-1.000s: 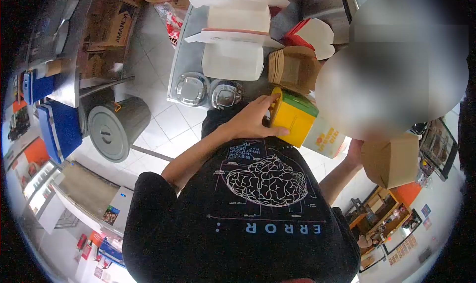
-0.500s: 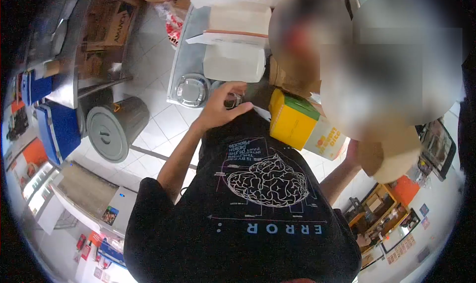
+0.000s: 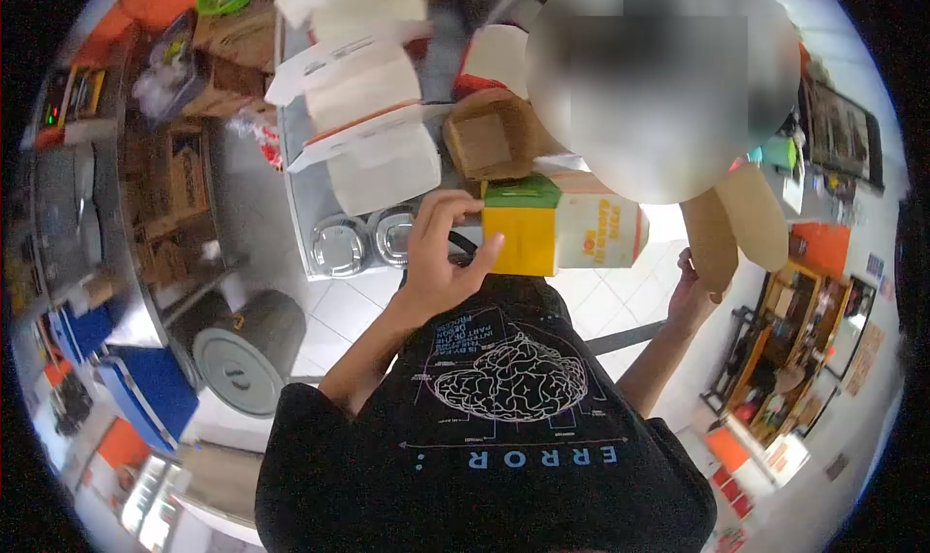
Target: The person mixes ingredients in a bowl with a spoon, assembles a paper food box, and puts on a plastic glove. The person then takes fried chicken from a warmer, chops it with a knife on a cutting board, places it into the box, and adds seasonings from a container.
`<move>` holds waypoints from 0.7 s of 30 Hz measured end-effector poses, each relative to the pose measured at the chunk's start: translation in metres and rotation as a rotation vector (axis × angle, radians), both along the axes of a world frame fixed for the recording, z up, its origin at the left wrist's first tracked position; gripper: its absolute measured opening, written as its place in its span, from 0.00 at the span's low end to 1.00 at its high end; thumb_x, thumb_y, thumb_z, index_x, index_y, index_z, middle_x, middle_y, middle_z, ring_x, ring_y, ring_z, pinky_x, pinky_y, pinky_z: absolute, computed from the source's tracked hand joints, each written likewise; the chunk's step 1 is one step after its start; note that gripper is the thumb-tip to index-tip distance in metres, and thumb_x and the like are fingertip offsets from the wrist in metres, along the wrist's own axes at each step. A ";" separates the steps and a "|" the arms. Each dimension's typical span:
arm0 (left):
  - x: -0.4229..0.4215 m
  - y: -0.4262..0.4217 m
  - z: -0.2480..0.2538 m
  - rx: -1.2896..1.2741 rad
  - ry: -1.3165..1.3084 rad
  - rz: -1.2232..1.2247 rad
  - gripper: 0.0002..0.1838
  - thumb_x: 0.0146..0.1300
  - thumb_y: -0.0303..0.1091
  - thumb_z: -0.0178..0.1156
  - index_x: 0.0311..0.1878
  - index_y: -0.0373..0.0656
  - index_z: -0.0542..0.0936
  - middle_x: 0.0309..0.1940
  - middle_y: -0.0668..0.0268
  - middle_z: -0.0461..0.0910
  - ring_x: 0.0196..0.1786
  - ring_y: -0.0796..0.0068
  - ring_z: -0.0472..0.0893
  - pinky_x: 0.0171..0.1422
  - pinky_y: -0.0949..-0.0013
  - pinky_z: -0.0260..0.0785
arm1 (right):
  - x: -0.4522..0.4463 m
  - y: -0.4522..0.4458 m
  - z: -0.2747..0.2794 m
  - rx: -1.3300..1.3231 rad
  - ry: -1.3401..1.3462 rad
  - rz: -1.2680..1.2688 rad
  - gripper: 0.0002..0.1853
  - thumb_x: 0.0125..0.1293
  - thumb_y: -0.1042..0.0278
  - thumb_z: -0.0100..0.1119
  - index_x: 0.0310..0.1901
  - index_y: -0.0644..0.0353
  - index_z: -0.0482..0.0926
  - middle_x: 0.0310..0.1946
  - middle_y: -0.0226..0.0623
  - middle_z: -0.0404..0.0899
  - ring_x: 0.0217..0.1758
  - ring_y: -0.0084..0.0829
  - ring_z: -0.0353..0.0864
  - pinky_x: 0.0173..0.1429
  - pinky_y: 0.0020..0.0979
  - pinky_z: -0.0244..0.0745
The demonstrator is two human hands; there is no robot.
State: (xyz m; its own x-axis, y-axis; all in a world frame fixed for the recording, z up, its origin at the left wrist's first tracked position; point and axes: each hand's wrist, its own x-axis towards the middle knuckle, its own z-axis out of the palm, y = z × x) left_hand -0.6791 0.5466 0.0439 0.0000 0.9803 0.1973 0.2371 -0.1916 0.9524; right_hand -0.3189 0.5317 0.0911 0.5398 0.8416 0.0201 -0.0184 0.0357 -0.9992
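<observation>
My left hand (image 3: 441,262) is at the left side of a yellow and green box (image 3: 520,238), fingers apart and nothing visible gripped; whether the fingertips touch the box I cannot tell. My right hand (image 3: 690,296) grips the lower end of a brown cardboard container (image 3: 712,229), held up at the right and tilted. A white printed carton (image 3: 596,231) lies against the yellow box. Behind them is a stack of brown paper trays (image 3: 489,137). Two clear-lidded containers (image 3: 339,246) sit left of my left hand.
Open white cartons (image 3: 383,166) line the metal table (image 3: 298,199). A red and white carton (image 3: 496,59) stands behind the trays. Blurred discs hide the upper right. A grey lidded bin (image 3: 237,369) and blue cooler (image 3: 145,393) are at the left.
My left hand left the yellow box, moved over the clear containers, and is now back beside the box. The view has shifted. The brown container in my right hand has turned, showing its pale side.
</observation>
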 end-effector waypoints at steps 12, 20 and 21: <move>0.173 -0.040 0.077 -0.246 -0.044 -0.968 0.23 0.52 0.36 0.71 0.47 0.35 0.73 0.46 0.52 0.75 0.48 0.56 0.77 0.53 0.62 0.71 | 0.102 -0.141 -0.115 -0.459 -0.104 -0.204 0.11 0.68 0.69 0.50 0.43 0.66 0.78 0.25 0.32 0.77 0.23 0.19 0.70 0.25 0.24 0.67; 0.347 -0.067 -0.006 -0.112 0.532 -0.996 0.62 0.43 0.47 0.77 0.72 0.32 0.46 0.65 0.41 0.58 0.69 0.40 0.60 0.74 0.52 0.55 | 0.183 -0.188 -0.100 -0.497 -0.158 0.080 0.16 0.68 0.62 0.55 0.43 0.70 0.77 0.28 0.41 0.80 0.32 0.27 0.78 0.39 0.31 0.74; 0.365 -0.067 -0.010 -0.097 0.534 -1.012 0.62 0.43 0.47 0.77 0.72 0.32 0.46 0.65 0.41 0.58 0.69 0.40 0.60 0.74 0.52 0.55 | 0.195 -0.189 -0.101 -0.426 -0.186 0.054 0.16 0.68 0.61 0.55 0.44 0.70 0.77 0.29 0.42 0.81 0.33 0.26 0.79 0.39 0.31 0.74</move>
State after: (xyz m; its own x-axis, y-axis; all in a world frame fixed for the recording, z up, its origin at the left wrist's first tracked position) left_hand -0.3144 0.4798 0.0339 0.8574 0.4948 -0.1418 0.3950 -0.4558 0.7976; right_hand -0.1239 0.3428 -0.0095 0.5150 0.8226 -0.2411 0.1724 -0.3749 -0.9109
